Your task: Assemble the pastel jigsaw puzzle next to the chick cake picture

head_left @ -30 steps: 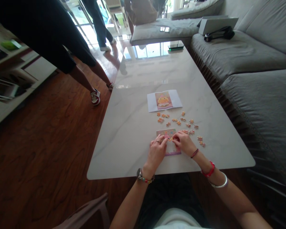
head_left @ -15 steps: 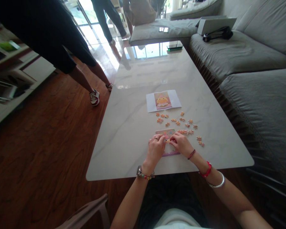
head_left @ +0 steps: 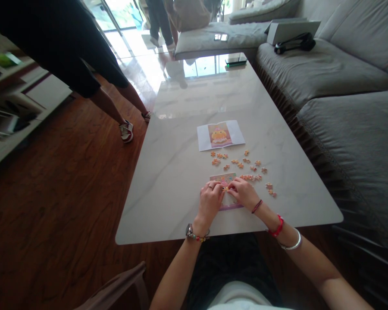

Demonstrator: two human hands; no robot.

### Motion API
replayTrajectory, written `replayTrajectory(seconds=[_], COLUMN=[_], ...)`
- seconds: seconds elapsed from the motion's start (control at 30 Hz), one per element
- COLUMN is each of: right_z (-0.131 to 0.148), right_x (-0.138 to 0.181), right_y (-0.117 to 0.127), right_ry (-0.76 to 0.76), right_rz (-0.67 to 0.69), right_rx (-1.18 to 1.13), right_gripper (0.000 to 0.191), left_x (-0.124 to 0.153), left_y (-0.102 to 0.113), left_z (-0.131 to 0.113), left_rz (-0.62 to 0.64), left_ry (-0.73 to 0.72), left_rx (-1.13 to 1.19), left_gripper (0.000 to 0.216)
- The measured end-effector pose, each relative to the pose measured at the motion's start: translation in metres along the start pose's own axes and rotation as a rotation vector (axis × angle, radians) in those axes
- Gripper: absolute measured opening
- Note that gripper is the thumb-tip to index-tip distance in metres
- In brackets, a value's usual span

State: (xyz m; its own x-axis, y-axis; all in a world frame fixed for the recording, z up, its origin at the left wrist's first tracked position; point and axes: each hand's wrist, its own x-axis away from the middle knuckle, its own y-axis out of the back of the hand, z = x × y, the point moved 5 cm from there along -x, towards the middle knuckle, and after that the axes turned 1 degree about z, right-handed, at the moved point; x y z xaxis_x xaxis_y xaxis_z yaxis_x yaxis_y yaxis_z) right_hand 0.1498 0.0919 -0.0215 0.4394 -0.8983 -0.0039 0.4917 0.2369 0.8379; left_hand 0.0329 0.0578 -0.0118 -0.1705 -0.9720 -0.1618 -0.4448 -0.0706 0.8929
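Observation:
A small jigsaw puzzle board [head_left: 223,178] with a pastel, partly filled picture and a purple lower edge lies near the table's front edge. Over its middle, my left hand [head_left: 211,200] and my right hand [head_left: 245,193] almost meet, fingertips pinched. Between them shows a yellow puzzle piece [head_left: 226,188] with a dark spot; both hands' fingers close on its sides. My fingers cover much of the board, so the exact fit of the piece is hidden. Loose orange and pink puzzle pieces [head_left: 240,165] lie scattered beyond and to the right of the board.
A creased reference sheet [head_left: 220,134] with a yellow figure lies beyond the pieces on the marble-look table [head_left: 168,172]. A phone [head_left: 236,60] rests at the far end. A grey sofa [head_left: 342,112] runs along the right. A person [head_left: 106,103] stands at the left; another is farther back.
Both hands stay pinched over the board, with the right fingertips slightly nearer the left. The far person in dark trousers has shifted right. The whole view has moved slightly.

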Motion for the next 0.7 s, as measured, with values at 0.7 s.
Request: replayTrajectory(seconds=[0.7], right_z=[-0.011], right_x=[0.0], right_y=[0.005], right_ry=[0.02], right_rz=[-0.049], right_rx=[-0.081], right_gripper=[0.002], left_x=[-0.002], left_y=[-0.001], left_z=[0.003], left_rz=[0.031], left_ry=[0.04], left_rx=[-0.031], left_gripper=[0.021])
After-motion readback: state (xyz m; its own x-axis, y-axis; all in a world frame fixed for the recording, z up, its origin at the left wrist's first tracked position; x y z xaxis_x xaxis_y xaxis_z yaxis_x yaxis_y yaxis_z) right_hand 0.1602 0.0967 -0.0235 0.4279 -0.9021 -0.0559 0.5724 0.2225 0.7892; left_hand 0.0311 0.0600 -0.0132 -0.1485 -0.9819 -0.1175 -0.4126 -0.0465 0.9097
